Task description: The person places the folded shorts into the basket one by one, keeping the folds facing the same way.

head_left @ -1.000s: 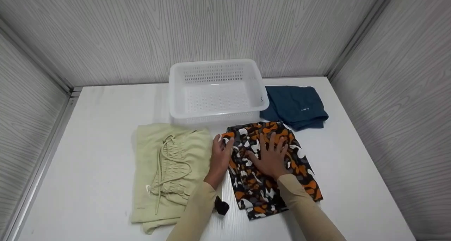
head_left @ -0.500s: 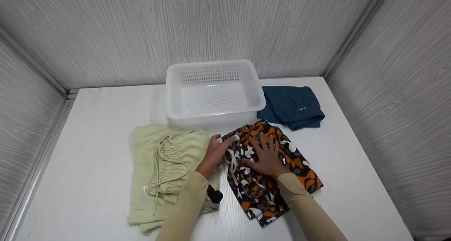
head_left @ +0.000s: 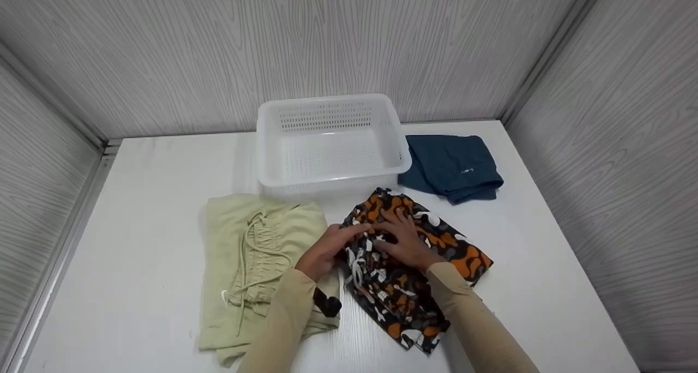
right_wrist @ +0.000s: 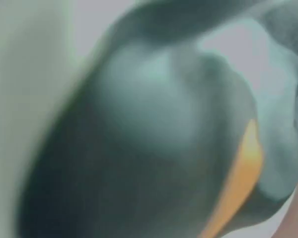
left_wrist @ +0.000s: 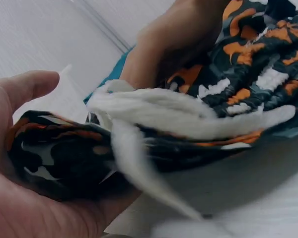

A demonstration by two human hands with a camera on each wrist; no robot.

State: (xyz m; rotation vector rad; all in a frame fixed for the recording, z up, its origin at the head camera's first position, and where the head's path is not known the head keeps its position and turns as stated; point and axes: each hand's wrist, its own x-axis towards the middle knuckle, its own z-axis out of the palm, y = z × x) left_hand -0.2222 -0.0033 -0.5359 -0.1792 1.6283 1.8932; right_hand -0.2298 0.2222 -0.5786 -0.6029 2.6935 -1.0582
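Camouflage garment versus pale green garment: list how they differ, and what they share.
The camouflage garment is multicoloured; the pale green garment is mostly one colour. The camouflage garment is bunched, with the left hand and right hand on it; the pale green garment lies flatter. The camouflage garment's white cord contrasts with its cloth; the pale green garment's green cord nearly matches. Both have cords and gathered cloth.

The place looked like a partitioned work booth: a plain white table (head_left: 147, 236) stood close before a back panel (head_left: 322, 40), between a left panel (head_left: 38, 160) and a right panel (head_left: 616, 138), all pale grey and wood-grained, with corner strips (head_left: 548, 51) at the joins. The building type could not be told.
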